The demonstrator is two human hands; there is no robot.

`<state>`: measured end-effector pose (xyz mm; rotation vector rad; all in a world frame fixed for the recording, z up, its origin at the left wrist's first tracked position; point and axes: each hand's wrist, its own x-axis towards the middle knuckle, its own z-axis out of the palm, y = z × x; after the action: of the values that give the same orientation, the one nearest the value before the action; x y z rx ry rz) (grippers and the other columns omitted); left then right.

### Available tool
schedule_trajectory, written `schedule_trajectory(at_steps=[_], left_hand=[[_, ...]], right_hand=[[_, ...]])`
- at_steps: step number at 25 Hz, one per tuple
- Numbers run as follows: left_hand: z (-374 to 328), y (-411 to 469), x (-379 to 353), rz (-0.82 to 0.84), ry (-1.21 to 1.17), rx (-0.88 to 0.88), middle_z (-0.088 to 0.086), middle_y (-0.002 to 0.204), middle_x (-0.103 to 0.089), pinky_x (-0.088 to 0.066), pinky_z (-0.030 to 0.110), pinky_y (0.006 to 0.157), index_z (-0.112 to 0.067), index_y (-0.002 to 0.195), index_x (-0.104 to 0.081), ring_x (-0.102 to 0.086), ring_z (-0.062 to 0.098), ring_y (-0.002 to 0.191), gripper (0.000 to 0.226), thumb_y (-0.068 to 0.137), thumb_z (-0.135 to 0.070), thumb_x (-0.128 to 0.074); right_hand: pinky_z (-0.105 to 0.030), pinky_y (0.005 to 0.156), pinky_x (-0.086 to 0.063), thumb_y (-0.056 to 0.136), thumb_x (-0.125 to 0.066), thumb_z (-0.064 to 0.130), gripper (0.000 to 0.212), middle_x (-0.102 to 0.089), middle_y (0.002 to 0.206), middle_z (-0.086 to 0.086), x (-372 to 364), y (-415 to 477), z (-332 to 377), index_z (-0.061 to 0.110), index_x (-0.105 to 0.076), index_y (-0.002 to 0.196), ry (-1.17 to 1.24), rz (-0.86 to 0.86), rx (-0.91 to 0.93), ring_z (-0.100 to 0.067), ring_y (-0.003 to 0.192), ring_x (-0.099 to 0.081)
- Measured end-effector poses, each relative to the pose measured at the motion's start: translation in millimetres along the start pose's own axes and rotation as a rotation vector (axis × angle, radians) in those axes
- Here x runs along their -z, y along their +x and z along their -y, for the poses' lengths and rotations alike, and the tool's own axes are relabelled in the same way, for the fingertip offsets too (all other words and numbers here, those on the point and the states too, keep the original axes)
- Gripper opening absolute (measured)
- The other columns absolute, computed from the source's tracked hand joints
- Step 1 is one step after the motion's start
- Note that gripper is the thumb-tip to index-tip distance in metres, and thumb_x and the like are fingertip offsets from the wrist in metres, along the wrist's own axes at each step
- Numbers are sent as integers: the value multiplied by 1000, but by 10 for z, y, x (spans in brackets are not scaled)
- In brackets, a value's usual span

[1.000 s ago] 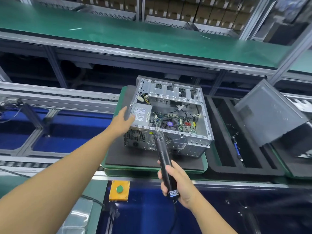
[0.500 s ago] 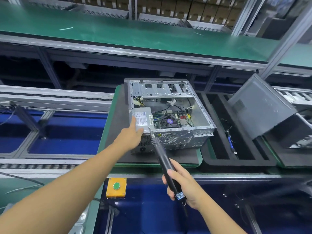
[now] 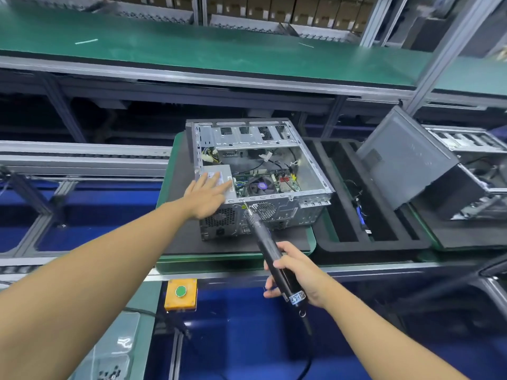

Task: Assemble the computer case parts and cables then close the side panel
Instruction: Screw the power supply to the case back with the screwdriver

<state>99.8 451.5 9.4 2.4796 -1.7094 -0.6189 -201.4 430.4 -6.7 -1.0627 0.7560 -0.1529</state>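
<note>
Since approx 0.5 s ago the left hand (image 3: 206,196) has spread flat, fingers now reaching onto the grey metal power supply box (image 3: 219,180) w/ its white label; before it sat lower, at the box's near corner. Right hand (image 3: 297,272) hardly shifted.

Left hand: released, palm down, fingers splayed, gripping nothing, resting on the supply at the near-left corner of the open silver steel computer case (image 3: 260,174).

Right hand: clenched around the black cylindrical electric screwdriver (image 3: 270,252), cord trailing down from its butt end. Bit tip touches the case's rear panel just below the top rim, beside the round perforated fan grille (image 3: 262,209).

Case lies on its side, open face up, on a dark foam mat over the green-edged rectangular pallet (image 3: 312,237), roughly centre of the pallet. Inside: green motherboard w/ round CPU fan (image 3: 260,185), loose cables toward the far side.

Right of the pallet, touching it, a black foam tray (image 3: 343,242) w/ long slots. Past that, a grey sheet-metal side panel (image 3: 406,157) leans tilted against another case at the right edge.

Near edge of the line: orange box w/ green push button (image 3: 180,291).
</note>
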Motion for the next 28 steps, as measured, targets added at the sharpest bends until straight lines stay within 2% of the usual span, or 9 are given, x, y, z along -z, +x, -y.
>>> schedule_trajectory(at_steps=[2, 4, 8, 12, 16, 19, 22, 28], left_hand=[[0, -17, -8, 16, 11, 4, -3, 164, 15, 11, 47, 120, -42, 155, 0, 21, 24, 149, 60, 99, -31, -21], [-26, -29, -14, 25, -9, 7, -2, 164, 16, 9, 50, 120, -40, 155, 1, 24, 25, 148, 60, 100, -30, -21], [-30, -38, -18, 30, -15, -19, 3, 164, 16, 9, 50, 119, -32, 157, 1, 26, 28, 147, 60, 101, -25, -21], [-12, -48, 16, 80, -114, -1, -9, 163, 18, 4, 59, 118, -52, 151, 0, 29, 18, 146, 61, 99, -35, -26], [-1, -64, 25, 99, -24, -29, -7, 162, 21, -5, 63, 117, -66, 143, -1, 31, 22, 145, 64, 94, -49, -38], [-18, -98, -40, 28, 73, -50, -6, 163, 20, -19, 60, 114, -64, 145, -5, 27, 25, 147, 71, 90, -61, -50], [-62, -135, -129, -90, 150, -37, -1, 165, 14, -31, 57, 112, -58, 148, -12, 20, 28, 149, 68, 91, -65, -49], [-74, -109, -184, -162, 147, -31, 1, 165, 7, -36, 57, 110, -54, 147, -20, 15, 30, 150, 60, 93, -65, -44]], right_hand=[[-52, 69, -60, 81, -55, 13, 43, -62, 89, -13, 7, 24, 28, 9, -47, 123, 8, 24, -11, -31, 61, -59], [-44, 60, -57, 87, -58, 20, 34, -62, 87, -10, 31, 14, 5, 11, -47, 119, -26, 25, 3, -28, 57, -57], [-33, 53, -47, 88, -63, 29, 25, -59, 91, -10, 78, -86, -172, 22, -56, 110, -38, 66, -2, -26, 58, -54], [-32, 53, -46, 83, -68, 25, 44, -59, 95, -12, 22, -35, -202, 33, -61, 125, 20, 136, -4, -26, 62, -54], [-33, 53, -46, 83, -66, 20, 63, -59, 93, -11, -37, 4, -169, 51, -53, 136, 39, 133, 9, -27, 64, -53], [-32, 52, -45, 85, -64, 17, 66, -60, 91, -10, -45, 7, -158, 53, -49, 140, 45, 109, 5, -26, 63, -53], [-32, 52, -45, 83, -68, 20, 72, -60, 91, -9, -79, 9, -151, 53, -45, 143, 19, 111, 0, -26, 64, -54], [-33, 53, -45, 76, -73, 25, 78, -61, 90, -7, -126, 20, -169, 54, -44, 142, -7, 106, 18, -25, 64, -53]])
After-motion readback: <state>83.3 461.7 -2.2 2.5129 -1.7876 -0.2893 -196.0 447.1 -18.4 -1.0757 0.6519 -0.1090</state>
